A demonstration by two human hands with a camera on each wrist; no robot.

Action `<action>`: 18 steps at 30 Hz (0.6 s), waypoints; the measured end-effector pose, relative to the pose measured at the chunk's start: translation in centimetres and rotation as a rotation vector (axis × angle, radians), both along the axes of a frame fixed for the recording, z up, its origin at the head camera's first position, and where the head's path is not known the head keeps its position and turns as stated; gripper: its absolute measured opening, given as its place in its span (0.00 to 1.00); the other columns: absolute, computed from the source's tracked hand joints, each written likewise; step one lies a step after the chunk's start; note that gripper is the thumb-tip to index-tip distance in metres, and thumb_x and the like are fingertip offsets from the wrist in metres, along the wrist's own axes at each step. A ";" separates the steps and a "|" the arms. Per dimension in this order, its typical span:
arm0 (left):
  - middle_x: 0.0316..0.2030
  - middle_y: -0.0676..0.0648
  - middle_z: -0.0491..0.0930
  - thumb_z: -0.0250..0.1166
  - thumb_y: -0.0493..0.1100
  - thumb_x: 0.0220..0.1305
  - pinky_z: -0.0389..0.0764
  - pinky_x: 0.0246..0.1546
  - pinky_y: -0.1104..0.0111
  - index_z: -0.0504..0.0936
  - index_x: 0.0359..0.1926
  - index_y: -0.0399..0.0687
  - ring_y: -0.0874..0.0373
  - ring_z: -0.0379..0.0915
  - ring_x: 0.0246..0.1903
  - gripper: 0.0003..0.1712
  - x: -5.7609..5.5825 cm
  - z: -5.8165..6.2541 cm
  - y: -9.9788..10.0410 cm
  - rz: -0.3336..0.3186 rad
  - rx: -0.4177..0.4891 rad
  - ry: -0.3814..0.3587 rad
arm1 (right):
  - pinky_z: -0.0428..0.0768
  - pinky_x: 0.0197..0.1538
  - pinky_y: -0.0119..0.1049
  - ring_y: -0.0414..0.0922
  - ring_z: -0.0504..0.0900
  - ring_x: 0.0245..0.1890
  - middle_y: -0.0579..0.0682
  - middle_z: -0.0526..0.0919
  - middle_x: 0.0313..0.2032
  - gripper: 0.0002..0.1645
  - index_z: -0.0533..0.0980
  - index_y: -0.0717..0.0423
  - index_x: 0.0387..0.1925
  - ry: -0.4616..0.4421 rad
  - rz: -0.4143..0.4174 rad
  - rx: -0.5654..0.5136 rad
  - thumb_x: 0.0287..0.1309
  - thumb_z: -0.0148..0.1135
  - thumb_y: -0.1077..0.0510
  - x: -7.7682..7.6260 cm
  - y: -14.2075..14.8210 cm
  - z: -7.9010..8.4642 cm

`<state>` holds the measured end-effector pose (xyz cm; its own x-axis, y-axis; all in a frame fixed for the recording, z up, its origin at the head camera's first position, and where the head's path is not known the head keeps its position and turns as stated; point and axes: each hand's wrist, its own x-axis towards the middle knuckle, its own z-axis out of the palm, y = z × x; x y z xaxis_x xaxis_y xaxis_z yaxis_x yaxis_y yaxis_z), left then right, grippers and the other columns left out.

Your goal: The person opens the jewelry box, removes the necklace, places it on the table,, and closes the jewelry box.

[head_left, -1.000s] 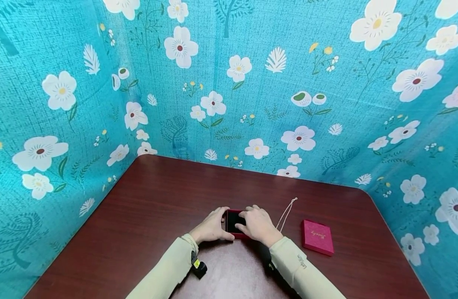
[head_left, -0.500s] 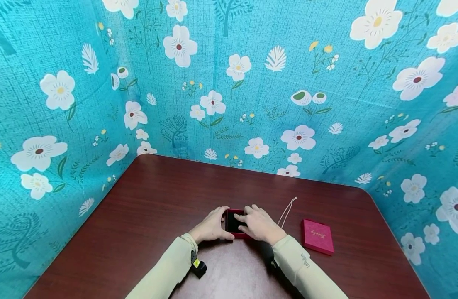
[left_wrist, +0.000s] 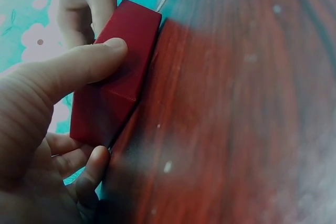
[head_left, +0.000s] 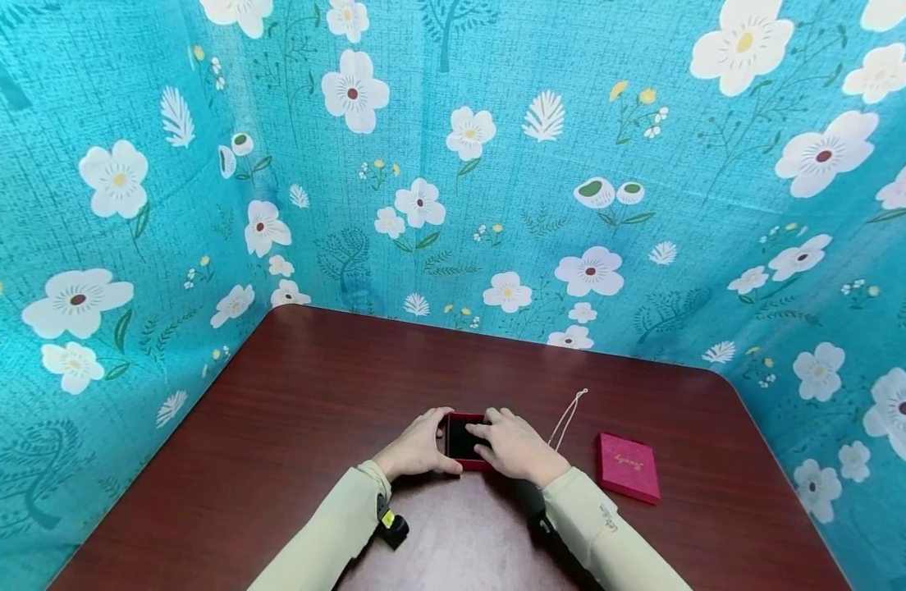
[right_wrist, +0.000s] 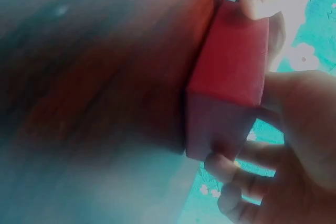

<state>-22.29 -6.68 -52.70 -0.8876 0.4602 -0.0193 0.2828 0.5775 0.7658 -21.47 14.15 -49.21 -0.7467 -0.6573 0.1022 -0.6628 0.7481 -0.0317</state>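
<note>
A small red gift box (head_left: 473,465) without its lid sits on the table, its black inner pad (head_left: 459,440) facing up. My left hand (head_left: 421,446) grips the box's left end, with the thumb (left_wrist: 107,56) flat on the red front wall and other fingers round the end. At the other end, my right hand (head_left: 519,446) reaches over the rim with thumb and index finger above the black pad. In the right wrist view, its lower fingers (right_wrist: 220,167) curl against the box's end wall (right_wrist: 215,124). The tips inside the box are hidden there.
A matching red lid (head_left: 628,468) with gold lettering lies to the right. Between it and the box, a thin pale cord or chain (head_left: 569,416) stretches across the dark wood table (head_left: 335,369). Turquoise flowered cloth (head_left: 453,205) hangs round the table's far sides.
My right hand has shifted slightly right, its forearm too, and the index finger has stretched out over the black pad. The left hand, box, lid and cord stay as they were.
</note>
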 end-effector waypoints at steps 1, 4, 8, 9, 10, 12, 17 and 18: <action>0.56 0.45 0.69 0.79 0.51 0.38 0.71 0.49 0.59 0.60 0.66 0.39 0.52 0.69 0.49 0.56 0.0 -0.1 0.0 0.001 0.007 -0.001 | 0.75 0.42 0.42 0.47 0.72 0.36 0.51 0.76 0.38 0.21 0.79 0.51 0.53 -0.019 0.003 -0.026 0.57 0.63 0.52 0.0 0.2 0.1; 0.54 0.46 0.69 0.80 0.51 0.37 0.71 0.49 0.60 0.61 0.66 0.40 0.53 0.69 0.48 0.56 0.0 -0.2 -0.1 0.009 0.010 -0.009 | 0.75 0.47 0.43 0.48 0.73 0.40 0.52 0.76 0.42 0.22 0.78 0.52 0.54 -0.080 0.003 -0.091 0.58 0.63 0.53 0.2 0.7 0.4; 0.55 0.46 0.69 0.80 0.51 0.36 0.71 0.48 0.60 0.61 0.66 0.40 0.53 0.69 0.48 0.57 0.0 -0.3 -0.1 0.015 0.011 -0.017 | 0.74 0.51 0.44 0.46 0.73 0.44 0.50 0.76 0.44 0.23 0.75 0.51 0.56 -0.128 -0.021 -0.137 0.59 0.62 0.52 0.4 1.8 0.9; 0.55 0.46 0.69 0.80 0.50 0.36 0.71 0.48 0.59 0.61 0.67 0.40 0.53 0.69 0.48 0.57 0.1 -0.2 -0.1 0.016 0.013 -0.020 | 0.74 0.51 0.44 0.46 0.73 0.45 0.49 0.76 0.45 0.23 0.75 0.51 0.56 -0.132 -0.029 -0.150 0.59 0.62 0.52 0.4 2.1 1.0; 0.55 0.46 0.69 0.80 0.50 0.36 0.71 0.49 0.59 0.61 0.67 0.40 0.53 0.69 0.49 0.57 0.1 -0.2 -0.1 0.018 0.013 -0.023 | 0.75 0.51 0.43 0.45 0.73 0.45 0.48 0.76 0.45 0.23 0.75 0.51 0.56 -0.133 -0.036 -0.163 0.58 0.63 0.52 0.4 2.4 1.1; 0.55 0.46 0.69 0.80 0.50 0.36 0.71 0.49 0.59 0.61 0.66 0.40 0.52 0.69 0.49 0.57 0.1 -0.2 -0.1 0.018 0.018 -0.024 | 0.75 0.51 0.43 0.44 0.73 0.45 0.47 0.76 0.45 0.23 0.75 0.49 0.55 -0.134 -0.053 -0.185 0.58 0.63 0.52 0.5 3.0 1.4; 0.58 0.44 0.68 0.81 0.49 0.36 0.71 0.50 0.57 0.60 0.67 0.41 0.51 0.69 0.51 0.58 0.1 -0.2 -0.1 0.020 0.027 -0.035 | 0.76 0.51 0.44 0.45 0.75 0.47 0.47 0.77 0.46 0.23 0.76 0.51 0.53 -0.132 -0.093 -0.229 0.54 0.67 0.54 0.6 4.7 2.0; 0.58 0.44 0.67 0.81 0.49 0.36 0.71 0.50 0.57 0.60 0.67 0.41 0.51 0.69 0.51 0.58 0.1 -0.2 -0.2 0.020 0.028 -0.036 | 0.76 0.51 0.45 0.46 0.75 0.47 0.48 0.77 0.47 0.23 0.76 0.52 0.53 -0.132 -0.098 -0.232 0.54 0.67 0.55 0.6 5.0 2.1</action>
